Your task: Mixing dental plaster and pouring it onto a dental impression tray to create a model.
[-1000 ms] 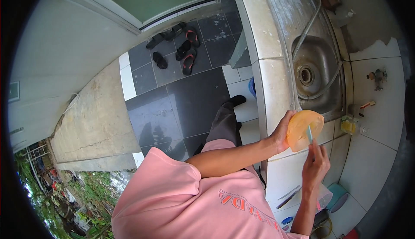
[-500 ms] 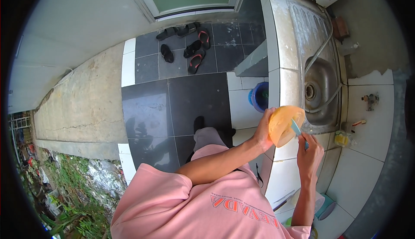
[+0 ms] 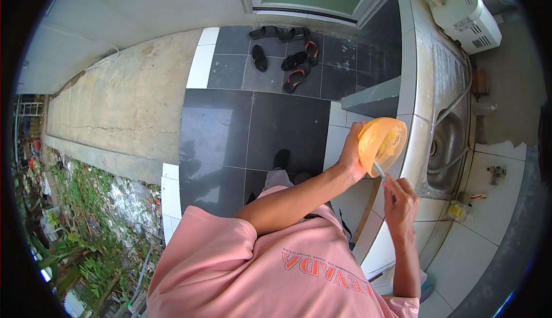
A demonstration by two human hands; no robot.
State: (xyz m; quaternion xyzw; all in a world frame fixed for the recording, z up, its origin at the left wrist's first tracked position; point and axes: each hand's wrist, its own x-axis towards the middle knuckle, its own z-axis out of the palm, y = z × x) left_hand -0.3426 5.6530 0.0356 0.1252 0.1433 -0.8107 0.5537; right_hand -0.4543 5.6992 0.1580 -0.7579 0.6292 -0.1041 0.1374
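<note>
My left hand (image 3: 351, 152) is closed on the edge of an orange bowl (image 3: 368, 140), which is tipped with its opening toward the right. Soft pale-yellow stuff (image 3: 391, 144) clings to the inside of the bowl. In my right hand (image 3: 401, 206) is the handle of a light-blue spatula (image 3: 379, 170), which reaches in at the bowl's lower rim. The spatula's blade is mostly hidden, so I cannot tell how far in it goes. Both hands are above the near edge of the tiled counter (image 3: 407, 96).
A steel sink (image 3: 454, 131) with a grey hose (image 3: 454, 108) lies right of the bowl. A white appliance (image 3: 468, 16) stands at the far end. Beside the sink is a bottle with yellow contents (image 3: 458, 210). Several sandals (image 3: 296, 60) lie on the dark floor tiles.
The view has shifted, so the sink now appears farther right. The bowl has turned, showing more of its inside. The spatula has moved from the bowl's middle to its lower rim.
</note>
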